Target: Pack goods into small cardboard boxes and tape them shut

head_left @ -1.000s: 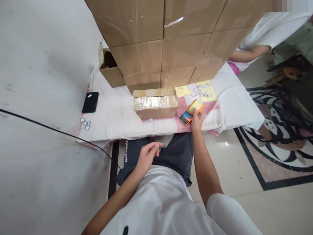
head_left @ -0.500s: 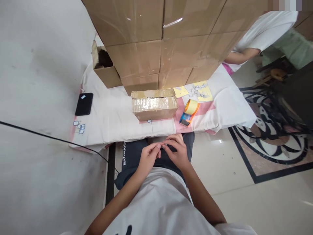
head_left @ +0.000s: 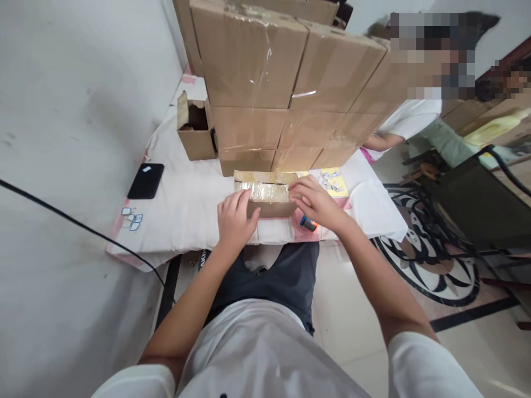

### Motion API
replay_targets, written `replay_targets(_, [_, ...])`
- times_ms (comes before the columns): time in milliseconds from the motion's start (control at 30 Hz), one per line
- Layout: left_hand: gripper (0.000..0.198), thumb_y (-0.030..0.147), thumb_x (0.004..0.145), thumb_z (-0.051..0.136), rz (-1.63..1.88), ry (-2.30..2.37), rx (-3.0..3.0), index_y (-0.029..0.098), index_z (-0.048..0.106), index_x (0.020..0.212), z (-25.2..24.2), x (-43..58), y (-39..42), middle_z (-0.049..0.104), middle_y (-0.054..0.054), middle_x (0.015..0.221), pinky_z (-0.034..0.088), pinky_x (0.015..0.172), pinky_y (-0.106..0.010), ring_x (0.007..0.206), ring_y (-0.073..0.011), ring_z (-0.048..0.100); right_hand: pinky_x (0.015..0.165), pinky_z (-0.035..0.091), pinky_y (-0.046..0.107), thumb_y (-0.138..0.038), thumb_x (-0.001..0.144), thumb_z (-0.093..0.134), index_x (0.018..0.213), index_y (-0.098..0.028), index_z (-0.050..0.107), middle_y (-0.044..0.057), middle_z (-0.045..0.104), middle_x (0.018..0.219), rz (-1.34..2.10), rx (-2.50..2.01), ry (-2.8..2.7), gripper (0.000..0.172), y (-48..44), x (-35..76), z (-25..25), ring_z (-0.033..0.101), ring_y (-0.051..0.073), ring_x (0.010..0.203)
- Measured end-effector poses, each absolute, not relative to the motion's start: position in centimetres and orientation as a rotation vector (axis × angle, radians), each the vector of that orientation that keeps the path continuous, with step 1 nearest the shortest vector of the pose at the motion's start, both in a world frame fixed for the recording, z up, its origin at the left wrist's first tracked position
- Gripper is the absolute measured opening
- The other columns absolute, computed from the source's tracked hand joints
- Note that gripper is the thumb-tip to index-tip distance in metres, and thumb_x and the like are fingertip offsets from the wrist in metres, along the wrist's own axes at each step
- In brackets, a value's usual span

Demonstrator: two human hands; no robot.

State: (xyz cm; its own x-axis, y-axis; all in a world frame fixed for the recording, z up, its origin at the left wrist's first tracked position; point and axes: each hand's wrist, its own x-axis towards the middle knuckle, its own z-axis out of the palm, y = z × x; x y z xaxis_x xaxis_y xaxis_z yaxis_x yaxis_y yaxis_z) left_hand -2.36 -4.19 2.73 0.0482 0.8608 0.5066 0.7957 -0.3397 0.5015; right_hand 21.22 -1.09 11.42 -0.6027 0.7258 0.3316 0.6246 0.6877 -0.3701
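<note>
A small cardboard box (head_left: 269, 208) with shiny clear tape along its top lies lengthwise near the front edge of the table. My left hand (head_left: 235, 218) grips its left end, with the thumb against the front face. At the opposite end, my right hand (head_left: 316, 203) has its fingers curled over the top corner. Partly covered by that hand is a tape dispenser (head_left: 309, 223), blue and orange, lying on the cloth just right of the box.
Stacked taped cartons (head_left: 253, 130) rise behind the box. An open carton (head_left: 197, 141) stands left of the stack, and a black phone-like slab (head_left: 146, 181) lies at the table's left. A black cable (head_left: 83, 221) crosses by the wall. Another person's arm (head_left: 384, 142) shows behind the stack.
My hands were together over my lap, fingers pinched. They have parted and moved forward onto the two ends of the cardboard box. The camera view has tilted upward.
</note>
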Motion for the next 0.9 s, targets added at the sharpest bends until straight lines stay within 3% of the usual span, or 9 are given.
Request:
replay_targets(133, [0.046, 0.036, 0.094, 0.053, 1.202, 1.757, 2.246, 0.018, 0.057, 0.135, 3.5, -3.0, -2.1, 0.062, -0.014, 0.135, 0.033, 0.106, -0.043, 0.126, -0.0307, 0.052, 0.081, 0.042, 0.031, -0.017, 0.095, 0.048, 0.091, -0.017, 0.063, 0.009, 0.062, 0.096, 0.324, -1.088, -2.744, 0.016, 5.3, 20.2, 12.8, 0.055, 0.022, 0.091])
replay_targets(300, [0.044, 0.036, 0.095, 0.051, 1.031, 1.713, 2.371, 0.022, 0.057, 0.136, 3.5, -2.4, -1.8, 0.057, -0.014, 0.142, 0.027, 0.113, -0.048, 0.131, -0.0300, 0.050, 0.076, 0.039, 0.026, -0.011, 0.089, 0.050, 0.088, -0.014, 0.066, 0.009, 0.064, 0.095, 0.403, -1.025, -2.929, 0.017, 9.8, 19.0, 12.4, 0.056, 0.018, 0.087])
replay_targets(400, [0.053, 0.035, 0.094, 0.050, 0.845, 1.681, 2.402, 0.023, 0.048, 0.146, 3.2, -2.3, -1.0, 0.051, -0.012, 0.151, 0.011, 0.121, -0.055, 0.143, -0.0301, 0.039, 0.072, 0.039, 0.024, -0.013, 0.087, 0.052, 0.087, -0.013, 0.068, 0.007, 0.065, 0.091, 0.547, -0.977, -2.975, 0.016, 11.5, 18.7, 12.2, 0.056, 0.015, 0.079])
replay_targets(533, [0.069, 0.032, 0.093, 0.051, 0.638, 1.647, 2.415, 0.023, 0.028, 0.157, 2.8, -2.2, 0.0, 0.048, -0.010, 0.154, -0.008, 0.120, -0.065, 0.152, -0.0295, 0.024, 0.068, 0.039, 0.023, -0.012, 0.083, 0.055, 0.087, -0.013, 0.069, 0.004, 0.066, 0.084, 0.690, -1.005, -3.033, 0.015, 12.8, 17.7, 12.2, 0.055, 0.014, 0.074])
replay_targets(900, [0.065, 0.034, 0.092, 0.060, 0.481, 1.800, 2.366, 0.033, 0.037, 0.153, 3.6, -0.2, -0.2, 0.040, -0.014, 0.159, -0.011, 0.108, -0.081, 0.153, -0.0362, 0.018, 0.061, 0.034, 0.024, -0.013, 0.085, 0.056, 0.093, -0.014, 0.074, 0.008, 0.072, 0.090, 0.376, -1.288, -3.216, 0.020, 12.1, 14.5, 12.0, 0.056, 0.015, 0.071])
